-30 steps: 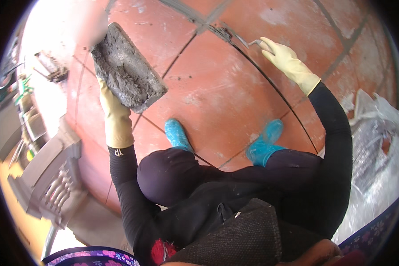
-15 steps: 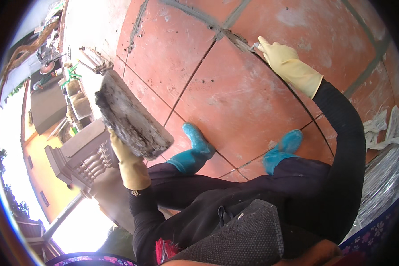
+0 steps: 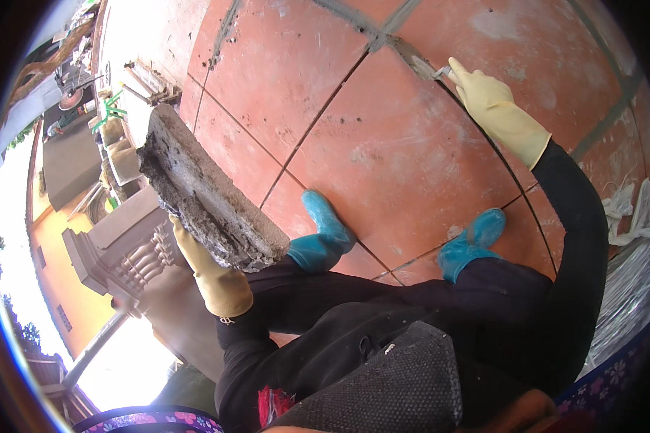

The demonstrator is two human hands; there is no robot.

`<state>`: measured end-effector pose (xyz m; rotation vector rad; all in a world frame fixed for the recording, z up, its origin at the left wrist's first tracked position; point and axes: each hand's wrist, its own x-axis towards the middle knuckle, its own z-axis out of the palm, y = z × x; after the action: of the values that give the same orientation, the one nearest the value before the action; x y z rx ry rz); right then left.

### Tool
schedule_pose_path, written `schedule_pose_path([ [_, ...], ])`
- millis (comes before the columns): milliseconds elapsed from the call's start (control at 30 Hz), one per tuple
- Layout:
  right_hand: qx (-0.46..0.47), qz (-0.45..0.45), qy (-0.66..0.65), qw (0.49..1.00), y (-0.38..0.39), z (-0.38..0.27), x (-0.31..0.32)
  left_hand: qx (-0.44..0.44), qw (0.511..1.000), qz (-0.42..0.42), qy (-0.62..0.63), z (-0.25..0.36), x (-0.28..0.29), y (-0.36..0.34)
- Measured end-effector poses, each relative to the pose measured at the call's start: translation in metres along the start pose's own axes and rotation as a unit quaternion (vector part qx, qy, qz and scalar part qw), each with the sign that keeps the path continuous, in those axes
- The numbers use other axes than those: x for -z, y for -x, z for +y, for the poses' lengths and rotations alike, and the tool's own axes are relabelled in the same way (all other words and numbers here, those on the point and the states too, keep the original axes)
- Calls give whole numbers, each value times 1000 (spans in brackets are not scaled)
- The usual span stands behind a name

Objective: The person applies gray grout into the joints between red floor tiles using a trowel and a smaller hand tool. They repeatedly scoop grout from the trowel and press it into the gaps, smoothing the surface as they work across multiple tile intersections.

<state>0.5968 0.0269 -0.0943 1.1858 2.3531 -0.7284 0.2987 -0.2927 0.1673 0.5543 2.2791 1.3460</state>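
Observation:
My left hand, in a cream rubber glove, grips a long grey trough-like mortar holder from below at its left side. Dark wet mortar is smeared along the holder's edge. Out at the upper right, my gloved right hand is closed around the handle of a small trowel. The trowel's tip lies at a joint between red floor tiles, where grey mortar fills the gap. Below the hand, the same joint shows as a dark open line.
My teal boots stand on the red tiles. Some joints hold grey mortar, others are dark gaps. Clear plastic sheeting lies at the right. A balustrade and piled materials with a green stand are at the left.
My right hand and the trowel have shifted slightly right in the picture, as the whole view moved a little. The mortar holder is tilted to show more of its mortar-covered face.

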Motion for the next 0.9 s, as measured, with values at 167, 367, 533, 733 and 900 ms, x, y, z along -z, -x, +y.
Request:
schedule_pose_path([
  [167, 49, 43, 11, 998, -1, 8, -3, -80, 984, -15, -161, -5, 5, 3],
  [367, 82, 106, 55, 989, -8, 16, 14, 6, 991, 26, -130, -5, 5, 12],
  [533, 81, 76, 130, 985, -3, -8, 20, 54, 996, 72, 16, -4, 3, 13],
  [733, -4, -30, 17, 999, 0, -28, 16, 26, 997, 45, -59, 3, -14, 6],
  [900, 30, 12, 65, 997, 10, -24, 0, 35, 996, 82, -15, 16, -39, 3],
])
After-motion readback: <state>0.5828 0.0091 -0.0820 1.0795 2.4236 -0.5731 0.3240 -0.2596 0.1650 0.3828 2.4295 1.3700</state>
